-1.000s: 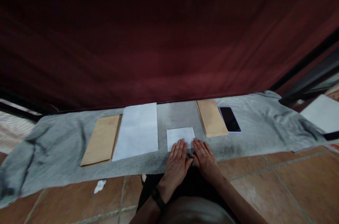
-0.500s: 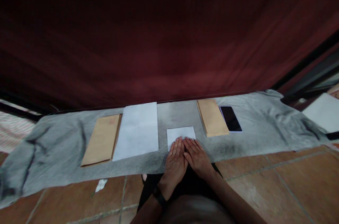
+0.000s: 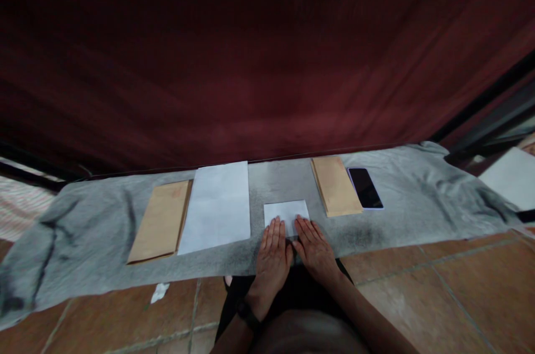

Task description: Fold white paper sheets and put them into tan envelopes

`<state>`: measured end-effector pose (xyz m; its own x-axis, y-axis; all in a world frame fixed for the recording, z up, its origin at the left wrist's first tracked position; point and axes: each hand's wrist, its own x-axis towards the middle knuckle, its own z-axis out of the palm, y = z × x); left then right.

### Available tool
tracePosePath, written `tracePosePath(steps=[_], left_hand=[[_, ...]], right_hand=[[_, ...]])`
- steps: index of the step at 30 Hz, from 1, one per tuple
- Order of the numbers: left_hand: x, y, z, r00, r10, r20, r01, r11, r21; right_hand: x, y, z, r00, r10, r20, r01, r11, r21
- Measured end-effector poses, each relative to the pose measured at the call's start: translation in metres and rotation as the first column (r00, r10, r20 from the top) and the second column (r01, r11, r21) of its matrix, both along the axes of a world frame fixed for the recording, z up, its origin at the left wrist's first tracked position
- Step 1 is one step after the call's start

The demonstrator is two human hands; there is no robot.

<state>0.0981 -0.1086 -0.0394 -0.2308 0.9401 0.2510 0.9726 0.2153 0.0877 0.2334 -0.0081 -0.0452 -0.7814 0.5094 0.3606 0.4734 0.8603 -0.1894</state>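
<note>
A small folded sheet of white paper (image 3: pixel 286 209) lies flat on the grey cloth in front of me. My left hand (image 3: pixel 272 253) rests palm down on its near left part, fingers stretched out. On the near right part lies my right hand (image 3: pixel 314 248), also flat with fingers extended. A narrow strip of the paper shows between the two hands; its near corners are hidden under the fingers. To the left is a stack of larger white sheets (image 3: pixel 217 206), apart from my left hand. Brown envelopes (image 3: pixel 336 185) lie beyond my right hand.
Another stack of brown envelopes (image 3: pixel 161 220) touches the white sheets on the left. A phone (image 3: pixel 365 188) lies beside the right envelopes. The grey cloth (image 3: pixel 409 192) covers a long narrow surface against a dark red curtain (image 3: pixel 267 92). A white scrap (image 3: pixel 159 292) lies on the tiled floor.
My hands have moved apart sideways on the small paper, the left one leftward and the right one slightly rightward. A gap has opened between them.
</note>
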Motion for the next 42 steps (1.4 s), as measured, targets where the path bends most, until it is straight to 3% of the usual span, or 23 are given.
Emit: tracePosePath(steps=[15,42], left_hand=[[-0.001,-0.004,-0.004,0.99,0.14,0.024,-0.141,0.988,0.064],[0.004,-0.001,-0.001,0.979,0.191,0.076,-0.199,0.973,0.117]], right_hand=[[0.008,0.003,-0.011,0.994,-0.11,-0.02,0.11,0.994,0.02],[0.009,0.001,-0.01,0.983,-0.172,-0.064,0.174,0.985,0.016]])
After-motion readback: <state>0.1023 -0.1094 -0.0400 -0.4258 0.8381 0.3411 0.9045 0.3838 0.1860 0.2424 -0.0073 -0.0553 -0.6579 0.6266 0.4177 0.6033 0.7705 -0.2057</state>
